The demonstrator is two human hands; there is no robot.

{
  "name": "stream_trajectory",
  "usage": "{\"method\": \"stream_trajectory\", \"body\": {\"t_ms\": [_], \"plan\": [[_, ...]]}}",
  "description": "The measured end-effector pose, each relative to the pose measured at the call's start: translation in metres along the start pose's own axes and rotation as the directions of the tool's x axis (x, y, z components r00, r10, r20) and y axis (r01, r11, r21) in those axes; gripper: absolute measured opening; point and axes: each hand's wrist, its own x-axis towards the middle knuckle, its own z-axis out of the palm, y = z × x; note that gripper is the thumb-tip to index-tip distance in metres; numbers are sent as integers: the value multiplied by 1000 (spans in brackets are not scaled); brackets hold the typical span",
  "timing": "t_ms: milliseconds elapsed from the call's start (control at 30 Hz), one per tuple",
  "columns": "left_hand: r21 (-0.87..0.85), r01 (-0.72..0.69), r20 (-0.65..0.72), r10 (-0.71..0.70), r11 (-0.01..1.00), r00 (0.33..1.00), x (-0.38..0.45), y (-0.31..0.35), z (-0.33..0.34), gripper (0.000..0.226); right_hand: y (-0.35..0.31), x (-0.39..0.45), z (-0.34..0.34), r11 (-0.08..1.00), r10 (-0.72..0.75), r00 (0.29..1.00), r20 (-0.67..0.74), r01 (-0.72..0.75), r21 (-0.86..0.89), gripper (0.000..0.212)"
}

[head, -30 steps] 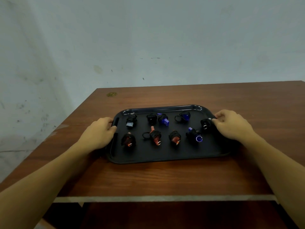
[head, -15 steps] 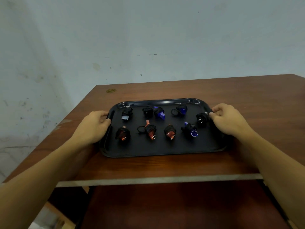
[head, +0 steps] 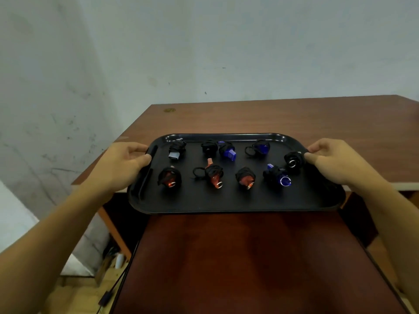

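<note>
A black tray (head: 226,202) is held in the air in front of the wooden table (head: 294,118), its near edge past the table's front edge. My left hand (head: 122,164) grips the tray's left rim and my right hand (head: 333,162) grips its right rim. On the tray lie several small items wrapped in black cord: orange ones (head: 170,177) in the near row, blue ones (head: 227,150) and a grey one (head: 174,154) further back. A black one (head: 293,162) sits beside my right thumb.
A pale wall stands behind and to the left of the table. A lower dark red-brown surface (head: 238,257) lies under the tray's near edge. Cables (head: 118,286) and small objects sit on the floor at lower left.
Both hands have lifted the tray off the table and drawn it toward me. The items on it have kept their places.
</note>
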Motion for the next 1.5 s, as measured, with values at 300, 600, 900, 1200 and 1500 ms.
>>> {"method": "stream_trajectory", "body": {"t_ms": [300, 600, 900, 1200, 1500], "plan": [[-243, 97, 164, -58, 965, 985, -120, -16, -7, 24, 33, -119, -16, 999, 43, 993, 106, -44, 9, 5], [-131, 88, 236, -55, 987, 970, -145, -59, 32, 33, 81, -141, 21, 994, 105, 984, 145, -107, 4, 3], [120, -50, 259, 17, 992, 966, -103, -85, 70, 39, 119, -107, 62, 988, 131, 986, 107, -120, -100, 30], [581, -292, 201, 214, 760, 956, -95, -91, 69, 55, 102, -110, 54, 920, -63, 997, -48, 39, -391, 48], [124, -813, 762, 471, 568, 445, -150, -22, 69, 91, 11, -177, 68, 817, -384, 624, 680, 573, -63, 85]]}}
